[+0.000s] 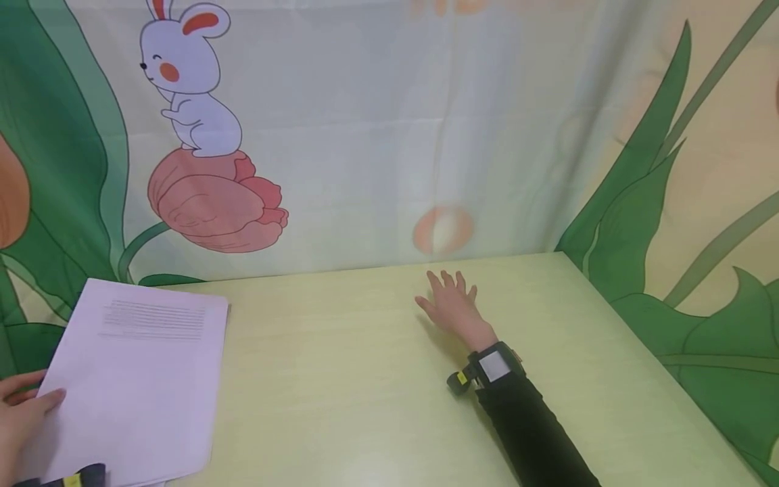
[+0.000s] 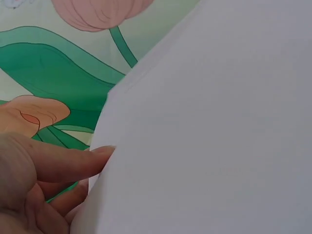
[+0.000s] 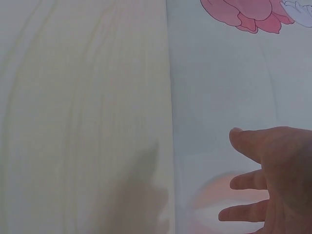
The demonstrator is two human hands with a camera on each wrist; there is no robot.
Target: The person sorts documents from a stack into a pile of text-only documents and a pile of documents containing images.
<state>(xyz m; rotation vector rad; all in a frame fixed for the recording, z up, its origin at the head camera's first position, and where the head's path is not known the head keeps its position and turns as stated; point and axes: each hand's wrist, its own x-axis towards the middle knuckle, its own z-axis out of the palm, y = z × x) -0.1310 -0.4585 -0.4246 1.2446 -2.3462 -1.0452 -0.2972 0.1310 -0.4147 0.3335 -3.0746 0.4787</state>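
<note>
Because the sheaf of printed paper [image 1: 136, 389] at your eight o'clock is likely light, limp and quick to crease, its margins should make the safest hold, thumb above and fingers beneath; the sheets may slip over one another, as slightly uneven edges at the two and six o'clock sides suggest. Your left hand [image 1: 23, 414] pinches it at its nine o'clock edge, the thumb [image 2: 78, 165] lying on the top face and the other fingers tucked behind, with the gap only as wide as the sheaf. Your right hand [image 1: 453, 308], between two and three o'clock from the paper, holds nothing, its fingers spread above the pale tabletop [image 1: 316, 358] near the far edge.
</note>
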